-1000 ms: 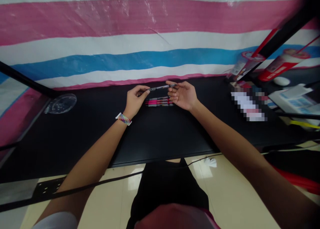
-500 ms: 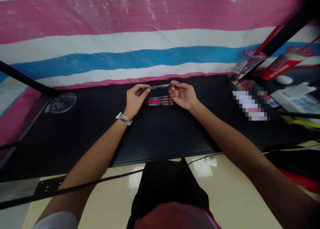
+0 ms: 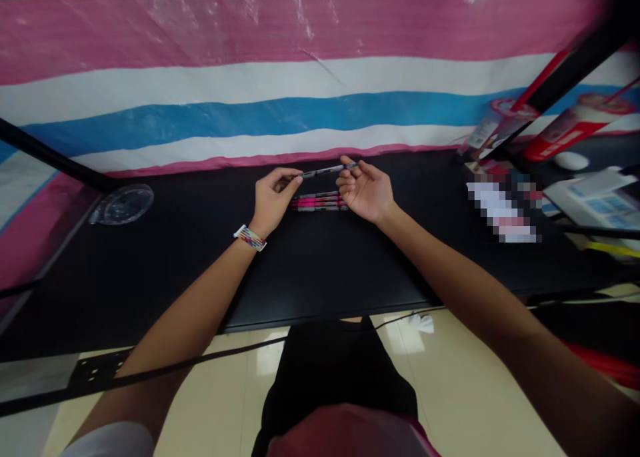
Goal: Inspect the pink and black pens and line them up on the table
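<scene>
Both my hands hold one grey pen (image 3: 327, 171) above a black table (image 3: 320, 264). My left hand (image 3: 273, 200), with a striped band at the wrist, pinches its left end. My right hand (image 3: 365, 190) grips the right end between thumb and fingers. The pen tilts slightly, right end higher. Just below it, between my hands, a short row of pens (image 3: 320, 202) lies flat on the table, grey and pink ones side by side.
A striped pink, white and blue sheet (image 3: 300, 77) hangs behind the table. A clear round lid (image 3: 123, 205) lies at the far left. Red cups (image 3: 565, 134), boxes and papers (image 3: 595, 197) crowd the right end. A cable (image 3: 150, 377) runs below the table's front edge.
The pen's right end has risen slightly as my right hand turned palm-up. My left hand stays almost still. The row of pens on the table has not moved.
</scene>
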{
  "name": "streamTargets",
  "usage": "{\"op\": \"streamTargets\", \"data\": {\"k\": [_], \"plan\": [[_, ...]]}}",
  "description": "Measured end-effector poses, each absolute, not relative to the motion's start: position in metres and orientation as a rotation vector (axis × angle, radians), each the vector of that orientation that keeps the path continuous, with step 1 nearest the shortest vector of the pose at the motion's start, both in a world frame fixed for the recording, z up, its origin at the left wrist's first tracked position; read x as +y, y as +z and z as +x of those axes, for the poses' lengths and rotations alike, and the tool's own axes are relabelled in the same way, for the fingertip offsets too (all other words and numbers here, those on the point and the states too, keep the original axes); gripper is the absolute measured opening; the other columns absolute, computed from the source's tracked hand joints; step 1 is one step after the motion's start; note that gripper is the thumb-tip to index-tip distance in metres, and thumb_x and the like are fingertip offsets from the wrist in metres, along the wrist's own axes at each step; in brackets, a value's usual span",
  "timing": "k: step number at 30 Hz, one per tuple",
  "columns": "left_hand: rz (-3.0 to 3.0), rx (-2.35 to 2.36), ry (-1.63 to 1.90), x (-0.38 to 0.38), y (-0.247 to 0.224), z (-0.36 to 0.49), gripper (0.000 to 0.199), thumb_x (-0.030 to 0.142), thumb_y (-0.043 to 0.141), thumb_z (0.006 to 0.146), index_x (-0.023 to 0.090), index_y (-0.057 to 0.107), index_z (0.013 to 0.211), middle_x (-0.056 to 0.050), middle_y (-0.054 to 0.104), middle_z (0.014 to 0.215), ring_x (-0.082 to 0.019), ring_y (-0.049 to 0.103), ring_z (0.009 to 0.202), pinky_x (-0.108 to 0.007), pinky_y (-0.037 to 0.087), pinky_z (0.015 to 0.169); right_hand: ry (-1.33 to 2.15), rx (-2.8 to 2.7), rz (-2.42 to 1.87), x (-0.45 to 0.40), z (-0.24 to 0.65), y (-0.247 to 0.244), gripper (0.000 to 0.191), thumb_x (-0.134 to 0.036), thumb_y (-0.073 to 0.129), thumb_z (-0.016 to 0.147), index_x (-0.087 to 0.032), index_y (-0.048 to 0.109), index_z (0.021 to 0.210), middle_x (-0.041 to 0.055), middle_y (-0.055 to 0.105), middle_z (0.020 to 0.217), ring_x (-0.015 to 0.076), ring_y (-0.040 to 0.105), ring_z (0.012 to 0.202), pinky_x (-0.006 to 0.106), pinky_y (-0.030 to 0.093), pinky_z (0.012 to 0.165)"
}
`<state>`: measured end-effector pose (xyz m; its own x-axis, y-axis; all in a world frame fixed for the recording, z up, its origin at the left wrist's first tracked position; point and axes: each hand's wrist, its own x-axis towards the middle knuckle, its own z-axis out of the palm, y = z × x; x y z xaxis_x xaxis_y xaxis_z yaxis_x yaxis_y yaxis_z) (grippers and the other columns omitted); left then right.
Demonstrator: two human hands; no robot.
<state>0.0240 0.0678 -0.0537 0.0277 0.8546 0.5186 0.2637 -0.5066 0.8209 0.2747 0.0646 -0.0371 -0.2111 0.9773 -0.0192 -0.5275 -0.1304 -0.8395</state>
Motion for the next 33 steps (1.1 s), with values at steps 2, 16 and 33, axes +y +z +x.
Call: {"op": "streamTargets", "data": {"k": [2,16,33], "plan": [[1.790,1.130,1.520,0.068,-0.053,0.024,0.025,0.047,0.085,0.098,0.023,0.086,0.107,-0.007,0.087,0.106,-0.021,0.079,0.095,-0.036,0.064,0.091,1.601,-0.917,-0.740,0.063,0.275,-0.036,0.032,-0.052,0.067,0.103,-0.022,0.073,0.114,0.0039,0.067,0.087,0.0166,0.060,0.077,0.029,0.057,0.069],[1.808,1.160,1.559,0.066,-0.051,0.028,0.018,0.040,0.082,0.099,0.024,0.084,0.108,-0.007,0.087,0.110,-0.022,0.080,0.100,-0.038,0.065,0.094,1.608,-0.853,-0.729,0.069,0.272,-0.045,0.014,-0.035,0.067,0.103,-0.025,0.072,0.111,0.0036,0.065,0.087,0.0172,0.061,0.079,0.031,0.060,0.076],[1.919,1.154,1.433,0.064,-0.054,0.027,0.038,0.061,0.065,0.110,0.025,0.069,0.100,-0.002,0.072,0.083,-0.018,0.071,0.081,-0.033,0.057,0.081,1.549,-0.858,-0.788,0.065,0.262,-0.045,0.018,-0.034,0.085,0.097,-0.024,0.075,0.109,-0.0018,0.070,0.084,0.0111,0.061,0.072,0.024,0.059,0.072]]}}
